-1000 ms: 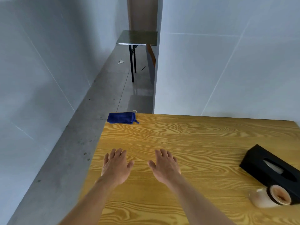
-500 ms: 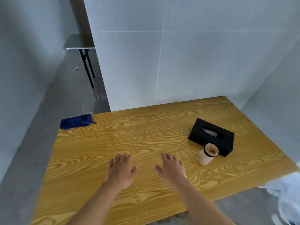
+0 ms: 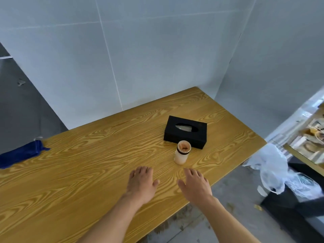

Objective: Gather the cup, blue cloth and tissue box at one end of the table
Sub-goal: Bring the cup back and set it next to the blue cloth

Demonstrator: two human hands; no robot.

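A black tissue box [image 3: 185,131] lies on the wooden table [image 3: 87,172] toward its right end, with a tissue showing in its slot. Just in front of it stands a frosted cup [image 3: 182,152] with a dark band near the rim. A folded blue cloth [image 3: 21,156] rests at the table's far left edge. My left hand [image 3: 141,184] and my right hand [image 3: 194,185] hover palm down over the table's near edge, fingers apart and holding nothing. The right hand is a short way in front of the cup, not touching it.
White panel walls [image 3: 122,58] close in the table at the back and right. A white plastic bag [image 3: 273,169] sits over dark furniture right of the table. Grey floor shows to the left and below the near edge.
The view has swung to the right, so the cloth now sits at the far left and the box and cup near the middle. Both hands stay open over the table.
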